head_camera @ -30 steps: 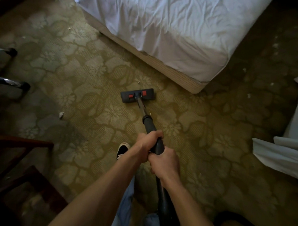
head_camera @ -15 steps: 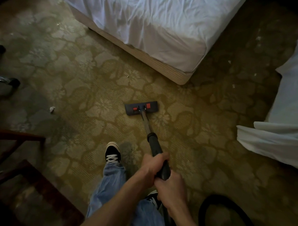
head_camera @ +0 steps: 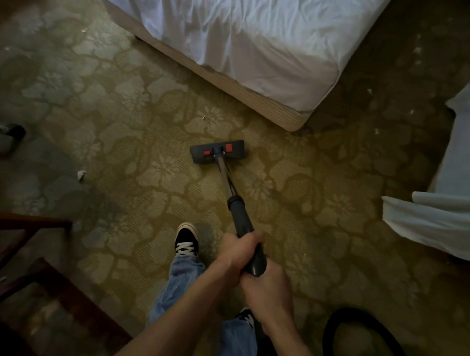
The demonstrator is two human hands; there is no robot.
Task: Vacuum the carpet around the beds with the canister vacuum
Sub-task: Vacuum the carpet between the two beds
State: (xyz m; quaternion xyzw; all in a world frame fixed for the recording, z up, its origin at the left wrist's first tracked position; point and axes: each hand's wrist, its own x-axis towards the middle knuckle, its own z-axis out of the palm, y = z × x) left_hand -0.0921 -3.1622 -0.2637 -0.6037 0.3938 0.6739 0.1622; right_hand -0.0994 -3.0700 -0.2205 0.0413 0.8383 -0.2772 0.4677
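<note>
The vacuum wand (head_camera: 239, 212) runs from my hands down to a dark floor head (head_camera: 218, 152) with two red tabs, flat on the green-gold patterned carpet (head_camera: 136, 155). The head lies just short of the near corner of the white-sheeted bed (head_camera: 263, 47). My left hand (head_camera: 238, 251) is wrapped around the black grip, and my right hand (head_camera: 268, 289) clasps the wand right behind it. A loop of black hose (head_camera: 340, 324) curls on the carpet at the lower right. The canister itself is out of view.
A second bed with hanging white linen (head_camera: 440, 217) fills the right edge. Dark wooden furniture (head_camera: 30, 267) stands at the lower left, chrome chair legs (head_camera: 3, 128) at the left edge. A scrap of white litter (head_camera: 80, 174) lies on the carpet. My sneaker (head_camera: 186, 240) is planted forward.
The floor head has been drawn back from the bed's side toward me and now lies by the bed corner. My left foot has stepped forward, and the hose loop has come into view.
</note>
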